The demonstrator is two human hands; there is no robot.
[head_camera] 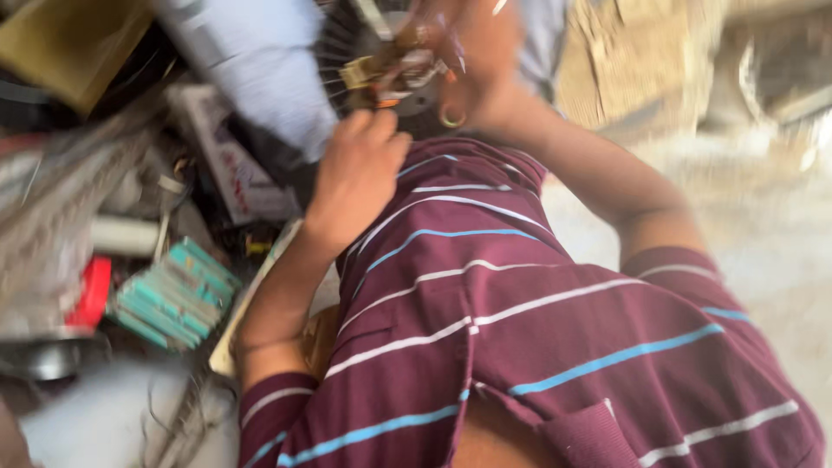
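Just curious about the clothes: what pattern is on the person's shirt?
The shirt is maroon with thin white and light blue stripes, seen in the head view.

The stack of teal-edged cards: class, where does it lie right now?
In the head view, the stack of teal-edged cards lies at lower left, between a red object and the person's left forearm.

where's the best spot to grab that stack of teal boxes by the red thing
Probably across the stack's long flat sides, coming from above. The boxes lie loosely fanned, so a pinch across the bundle should keep them together. The left hand is nearest; blur hides finer detail.
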